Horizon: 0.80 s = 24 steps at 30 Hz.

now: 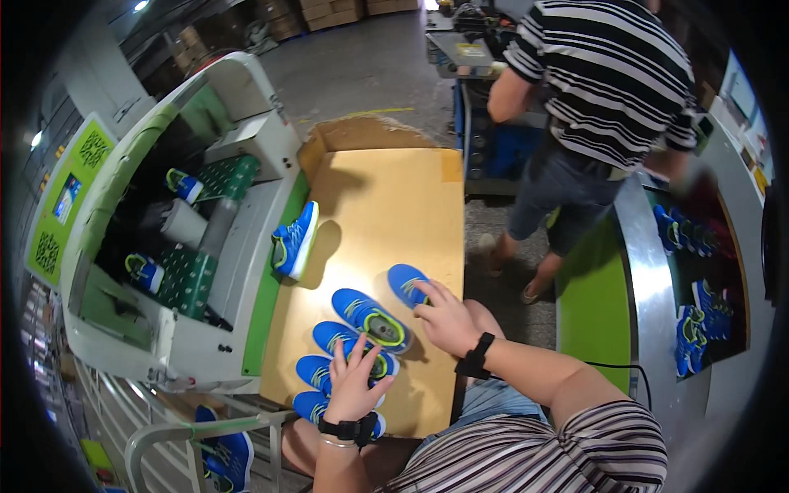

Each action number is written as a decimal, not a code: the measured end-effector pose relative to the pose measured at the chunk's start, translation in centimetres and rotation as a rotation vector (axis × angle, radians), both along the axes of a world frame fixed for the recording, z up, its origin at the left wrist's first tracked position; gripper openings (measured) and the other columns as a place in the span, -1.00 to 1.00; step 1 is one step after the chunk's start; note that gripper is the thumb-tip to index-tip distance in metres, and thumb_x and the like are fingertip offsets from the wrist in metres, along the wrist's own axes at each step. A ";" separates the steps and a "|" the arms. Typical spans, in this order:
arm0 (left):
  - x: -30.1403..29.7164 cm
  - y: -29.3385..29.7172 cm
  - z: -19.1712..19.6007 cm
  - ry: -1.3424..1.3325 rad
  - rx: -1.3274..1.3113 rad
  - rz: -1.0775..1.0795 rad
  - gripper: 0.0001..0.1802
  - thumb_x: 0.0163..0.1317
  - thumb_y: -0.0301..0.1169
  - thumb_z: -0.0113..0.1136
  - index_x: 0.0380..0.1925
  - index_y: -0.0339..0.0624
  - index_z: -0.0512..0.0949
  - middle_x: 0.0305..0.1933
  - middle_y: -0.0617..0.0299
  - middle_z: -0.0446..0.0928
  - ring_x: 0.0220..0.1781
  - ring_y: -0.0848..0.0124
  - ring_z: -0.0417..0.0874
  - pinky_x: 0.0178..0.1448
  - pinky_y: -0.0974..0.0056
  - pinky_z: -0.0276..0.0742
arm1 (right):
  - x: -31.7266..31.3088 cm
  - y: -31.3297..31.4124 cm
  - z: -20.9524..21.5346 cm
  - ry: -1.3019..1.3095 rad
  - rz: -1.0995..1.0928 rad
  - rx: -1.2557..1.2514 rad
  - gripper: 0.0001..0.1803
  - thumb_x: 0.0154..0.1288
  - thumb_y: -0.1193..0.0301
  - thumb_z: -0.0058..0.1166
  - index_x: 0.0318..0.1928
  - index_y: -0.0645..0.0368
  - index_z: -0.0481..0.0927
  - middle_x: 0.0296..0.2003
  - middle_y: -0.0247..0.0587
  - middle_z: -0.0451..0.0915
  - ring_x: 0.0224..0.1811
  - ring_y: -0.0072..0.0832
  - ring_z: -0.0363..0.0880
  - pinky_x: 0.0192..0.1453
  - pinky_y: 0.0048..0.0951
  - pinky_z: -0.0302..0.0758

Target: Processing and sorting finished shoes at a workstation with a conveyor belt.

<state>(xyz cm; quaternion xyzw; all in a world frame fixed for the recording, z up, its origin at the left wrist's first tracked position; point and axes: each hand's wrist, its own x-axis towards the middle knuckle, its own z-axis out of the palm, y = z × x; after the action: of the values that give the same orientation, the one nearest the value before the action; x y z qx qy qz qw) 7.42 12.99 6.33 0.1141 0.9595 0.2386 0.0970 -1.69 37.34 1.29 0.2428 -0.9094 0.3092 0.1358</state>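
My right hand (450,320) grips a blue sneaker (404,283) by its rear part, toe pointing away to the left, at the table's right side. My left hand (353,384), fingers spread, rests over a row of similar sneakers and touches one of them (330,335). Just beyond it lies another blue sneaker (349,304) with lime lining and pale laces. Two more, a sneaker (311,370) and the nearest sneaker (309,404), are partly hidden by that hand. A single sneaker (296,240) leans on its side at the machine's edge, its pale sole facing the table.
The brown cardboard-lined table (386,189) has a raised torn flap at its far end. At left a white-green machine (271,148) carries sneakers on green dotted belts. Below it are metal rails (164,427) and a sneaker (226,448). A person (612,90) stands right, beside a sneaker-laden conveyor (657,287).
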 end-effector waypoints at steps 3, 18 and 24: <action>-0.2 -1.3 -0.2 -0.067 0.268 0.043 -0.32 0.21 -0.11 0.37 0.34 0.03 0.44 0.50 0.10 0.29 0.60 -0.21 -0.03 0.55 -0.20 -0.04 | -0.1 0.0 -0.1 0.009 -0.006 0.005 -0.82 0.08 0.53 0.12 -0.26 0.07 0.67 0.30 -0.05 0.42 0.36 0.11 0.34 0.37 -0.09 0.42; -23.9 -16.3 -8.9 0.151 0.726 0.888 -0.20 0.08 -0.10 0.51 0.17 -0.46 0.45 -0.03 0.05 0.64 -0.05 0.27 0.67 0.08 0.25 0.56 | 0.1 -0.7 0.3 0.000 0.020 -0.015 -0.85 0.08 0.53 0.15 -0.30 0.07 0.67 0.26 -0.03 0.45 0.34 0.09 0.36 0.36 -0.07 0.43; -28.8 -3.7 -7.3 0.447 0.187 0.578 0.19 -0.21 -0.25 0.61 0.44 -0.21 0.12 0.30 -0.21 0.31 0.30 -0.03 0.44 0.40 0.05 0.39 | -0.6 0.9 0.4 -0.040 -0.001 0.013 -0.77 0.12 0.54 0.15 -0.17 0.08 0.67 0.31 0.03 0.40 0.36 0.11 0.35 0.38 -0.04 0.41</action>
<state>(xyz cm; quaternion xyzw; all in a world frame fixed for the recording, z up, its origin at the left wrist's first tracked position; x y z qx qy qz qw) -21.34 9.30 -0.97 -0.1039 0.9236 0.3120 -0.1972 -2.24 38.27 1.66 0.2369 -0.9141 0.3081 0.1160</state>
